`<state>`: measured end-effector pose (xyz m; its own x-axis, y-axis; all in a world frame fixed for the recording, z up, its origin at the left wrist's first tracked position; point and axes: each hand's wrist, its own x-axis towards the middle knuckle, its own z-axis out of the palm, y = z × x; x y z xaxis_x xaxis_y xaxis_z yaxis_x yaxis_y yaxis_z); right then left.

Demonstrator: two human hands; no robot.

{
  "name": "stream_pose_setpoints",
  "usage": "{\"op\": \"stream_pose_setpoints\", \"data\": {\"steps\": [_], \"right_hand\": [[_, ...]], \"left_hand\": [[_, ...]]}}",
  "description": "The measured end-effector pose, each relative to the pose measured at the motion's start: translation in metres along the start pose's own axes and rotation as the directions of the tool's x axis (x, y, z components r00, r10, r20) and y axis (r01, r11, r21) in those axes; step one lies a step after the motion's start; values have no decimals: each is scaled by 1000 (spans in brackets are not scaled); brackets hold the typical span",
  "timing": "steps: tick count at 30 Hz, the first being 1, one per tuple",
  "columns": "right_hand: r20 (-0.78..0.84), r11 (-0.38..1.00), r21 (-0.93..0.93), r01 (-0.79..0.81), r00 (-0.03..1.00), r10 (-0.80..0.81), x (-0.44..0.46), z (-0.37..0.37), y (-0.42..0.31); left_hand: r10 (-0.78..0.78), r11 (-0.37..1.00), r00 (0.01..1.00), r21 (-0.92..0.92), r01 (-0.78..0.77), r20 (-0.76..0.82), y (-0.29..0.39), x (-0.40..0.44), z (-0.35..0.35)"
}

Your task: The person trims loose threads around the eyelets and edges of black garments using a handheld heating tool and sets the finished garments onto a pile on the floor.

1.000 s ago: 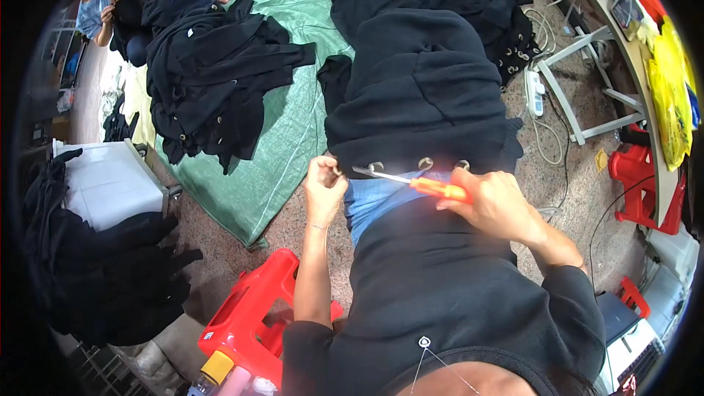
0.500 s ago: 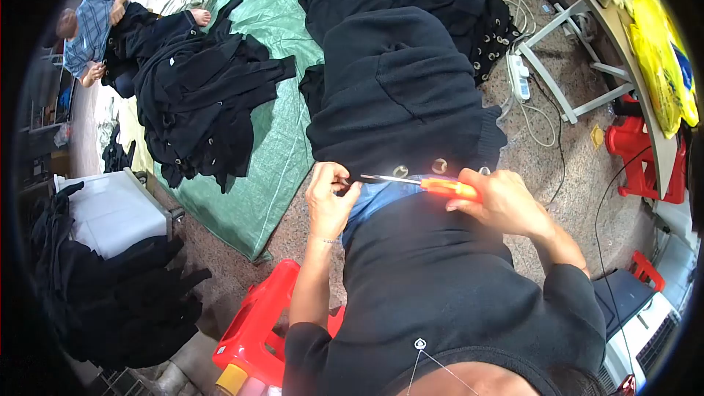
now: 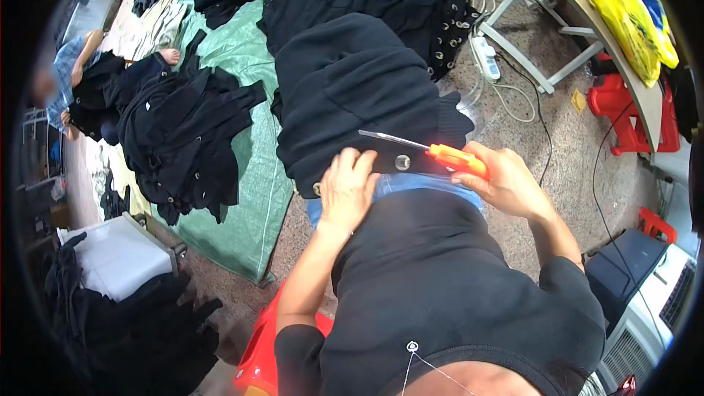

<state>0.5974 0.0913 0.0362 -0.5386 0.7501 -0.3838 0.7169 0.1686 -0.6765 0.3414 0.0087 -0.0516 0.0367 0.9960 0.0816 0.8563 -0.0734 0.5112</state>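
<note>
A black knit garment (image 3: 352, 95) is spread over my lap, with a round metal eyelet (image 3: 402, 163) near its front edge. My left hand (image 3: 347, 187) lies on that edge, fingers stretched over the cloth and slightly apart. Another eyelet (image 3: 317, 189) shows just left of it. In my right hand (image 3: 506, 180) is an orange-handled tool (image 3: 458, 160) with a slim metal blade. The blade points left above the garment, its tip apart from my left fingers. Whether the tool has one blade or two, I cannot tell.
Black garments with eyelets (image 3: 176, 128) lie heaped on a green sheet (image 3: 253, 238). A person (image 3: 66, 66) sits at the far left. A white box (image 3: 117, 257) and red stool (image 3: 257, 356) stand left; a power strip (image 3: 485, 57) and table (image 3: 627, 44) are at right.
My left hand has gone from a pinch to lying spread on the garment. The tool has risen slightly, away from that hand. The whole view has shifted a little.
</note>
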Motion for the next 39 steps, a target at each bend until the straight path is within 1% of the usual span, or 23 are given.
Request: {"op": "stream_pose_setpoints", "data": {"steps": [1, 3, 4, 5, 6, 8, 10, 12, 14, 15, 17, 18, 20, 21, 23, 24, 26, 27, 31, 34, 36, 38, 39], "right_hand": [[-12, 999, -36, 10, 1000, -11, -5, 1, 4], [-27, 998, -67, 21, 999, -23, -11, 0, 8], [14, 996, -90, -11, 1000, 12, -13, -2, 7], [54, 993, -113, -41, 997, 47, -14, -3, 8], [51, 994, -105, -43, 998, 48, -14, -2, 11], [65, 993, -118, 1, 998, 7, -15, 1, 17], [81, 992, -124, 26, 997, -16, -13, 5, 21], [98, 990, -128, 56, 994, -44, -10, 9, 24], [165, 985, -155, 70, 985, -44, -7, 11, 24], [162, 986, -152, 64, 986, -39, -8, 10, 25], [64, 998, -55, 19, 998, -16, -12, 5, 27], [44, 998, 33, -56, 998, 55, -16, -1, 25], [17, 994, 33, -102, 995, 102, -24, -9, 31], [13, 990, 20, -138, 990, 138, -28, -15, 28], [13, 986, -22, -164, 986, 165, -37, -20, 28], [21, 982, -62, -177, 984, 178, -41, -21, 30], [30, 978, -107, -180, 982, 184, -47, -22, 34], [47, 973, -153, -172, 982, 181, -49, -22, 36], [82, 977, -144, -160, 982, 173, -50, -19, 40], [96, 976, -151, -155, 981, 171, -46, -18, 40], [112, 980, -171, -104, 986, 124, -46, -18, 46], [-6, 991, -17, -136, 991, 136, -51, -27, 43], [-35, 980, 7, -197, 980, 197, -55, -31, 43]], "left_hand": [[14, 997, 1000, 74, -15, 8, -6, 3, 4], [38, 996, 999, 79, -40, 17, -9, 4, 4], [54, 995, 998, 86, -56, 24, -11, 4, 3], [57, 998, 998, 42, -55, -33, -14, 3, 3], [61, 997, 998, 47, -60, -26, -17, 2, 3], [-23, 990, 1000, -138, 23, 1, -24, -3, 3], [-25, 988, 1000, -153, 23, -8, -25, -7, 4], [-78, 980, 996, -178, 84, 40, -25, -8, 2], [-69, 983, 997, -167, 75, 47, -26, -8, 2], [-55, 985, 997, -162, 63, 54, -26, -8, 2], [-75, 975, 997, -208, 80, 29, -15, -3, -2], [-38, 978, 999, -204, 36, -9, -6, 0, -6], [64, 979, 998, -193, -63, -3, 8, 9, -7], [37, 958, 995, -286, -11, 88, 14, 14, -1], [104, 968, 982, -242, -64, 157, 21, 26, 8], [95, 973, 976, -227, -50, 195, 18, 30, 14], [53, 945, 959, -325, 43, 278, 8, 34, 25], [42, 911, 958, -404, 80, 285, 5, 35, 27], [-28, 886, 943, -429, 177, 331, -4, 32, 28], [-38, 903, 941, -391, 176, 337, -5, 31, 27], [-11, 921, 956, -370, 124, 294, -1, 31, 28], [76, 957, 978, -288, -17, 195, 15, 35, 20], [149, 950, 977, -296, -97, 156, 26, 39, 17]]}}
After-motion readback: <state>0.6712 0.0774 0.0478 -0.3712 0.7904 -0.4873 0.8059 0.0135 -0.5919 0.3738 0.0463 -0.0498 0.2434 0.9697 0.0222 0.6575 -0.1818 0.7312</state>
